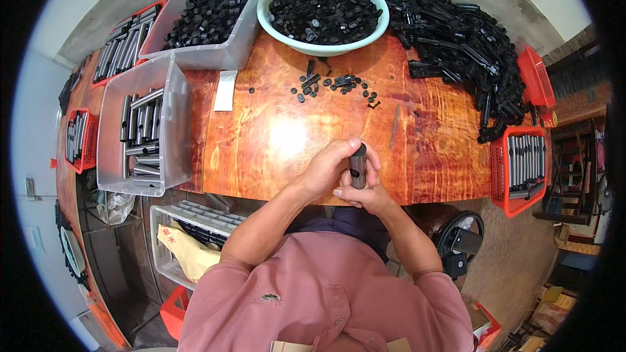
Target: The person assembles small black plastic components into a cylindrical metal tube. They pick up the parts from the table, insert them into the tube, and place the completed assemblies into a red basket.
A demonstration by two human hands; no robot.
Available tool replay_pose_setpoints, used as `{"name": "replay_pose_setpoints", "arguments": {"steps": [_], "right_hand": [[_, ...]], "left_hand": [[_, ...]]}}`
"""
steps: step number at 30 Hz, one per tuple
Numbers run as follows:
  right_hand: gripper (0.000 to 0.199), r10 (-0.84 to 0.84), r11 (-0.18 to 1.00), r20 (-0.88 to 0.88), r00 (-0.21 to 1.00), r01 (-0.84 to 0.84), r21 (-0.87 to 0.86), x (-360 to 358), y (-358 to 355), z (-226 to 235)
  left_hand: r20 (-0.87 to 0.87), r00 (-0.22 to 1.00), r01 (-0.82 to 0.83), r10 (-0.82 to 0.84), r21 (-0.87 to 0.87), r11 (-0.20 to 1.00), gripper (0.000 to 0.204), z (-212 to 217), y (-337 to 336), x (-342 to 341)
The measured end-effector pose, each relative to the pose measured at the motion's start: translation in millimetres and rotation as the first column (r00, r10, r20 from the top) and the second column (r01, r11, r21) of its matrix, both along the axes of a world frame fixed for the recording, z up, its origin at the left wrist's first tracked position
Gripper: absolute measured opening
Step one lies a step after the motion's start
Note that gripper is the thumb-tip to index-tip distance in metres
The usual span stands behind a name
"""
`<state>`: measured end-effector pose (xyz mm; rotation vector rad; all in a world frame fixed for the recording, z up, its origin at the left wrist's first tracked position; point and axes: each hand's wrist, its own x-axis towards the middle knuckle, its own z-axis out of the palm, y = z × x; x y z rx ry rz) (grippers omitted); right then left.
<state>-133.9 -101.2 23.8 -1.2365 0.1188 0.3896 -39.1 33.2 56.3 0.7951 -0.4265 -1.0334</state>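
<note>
Over the table's near edge, both my hands are closed around a short dark grey tube (358, 171) with a black upper end and a dark opening in its side. It stands nearly upright between them. My left hand (326, 168) grips it from the left, thumb near the top end. My right hand (369, 194) wraps it from the right and below, thumb across its lower part. The tube's lower end is hidden by my fingers. On the tabletop beyond, small black caps and short black pieces (344, 83) lie scattered. A thin rod (394, 128) rests to their right.
A pale green basin (263, 12) and a clear bin (149, 52) hold small black parts at the back. Long black parts (466, 45) are heaped back right. Tubes fill another clear bin (177, 150) at left and a red basket (499, 173) at right. A white crate (156, 241) sits lower left.
</note>
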Motion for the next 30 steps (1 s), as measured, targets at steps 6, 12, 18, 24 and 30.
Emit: {"name": "replay_pose_setpoints", "arguments": {"steps": [6, 12, 18, 24, 30], "right_hand": [[0.028, 0.041, 0.999, -0.009, 0.999, -0.041, -0.024, -14, 5, 8], [0.032, 0.161, 0.815, -0.251, 0.954, 0.015, 0.579, -12, 15, 9], [0.028, 0.214, 0.679, -0.215, 0.953, 0.013, 0.734, 1, -2, 5], [0.045, 0.058, 0.968, -0.086, 0.995, -0.035, 0.248, -1, -9, -4], [0.019, -0.083, 0.617, 0.433, 0.898, 0.387, -0.685, 42, -32, 20]], "left_hand": [[-0.060, 0.997, 0.040, -0.046, -0.099, 0.994, 0.052, 15, 3, -11], [-0.276, 0.954, -0.104, 0.116, 0.059, 0.993, 0.053, -1, -5, -3], [-0.302, 0.908, -0.248, 0.290, 0.172, 0.953, 0.061, -12, -12, -2], [-0.371, 0.840, -0.381, 0.395, 0.115, 0.917, 0.044, -33, 17, -7], [-0.527, 0.722, -0.494, 0.448, 0.061, 0.867, 0.035, -43, 37, 19]]}}
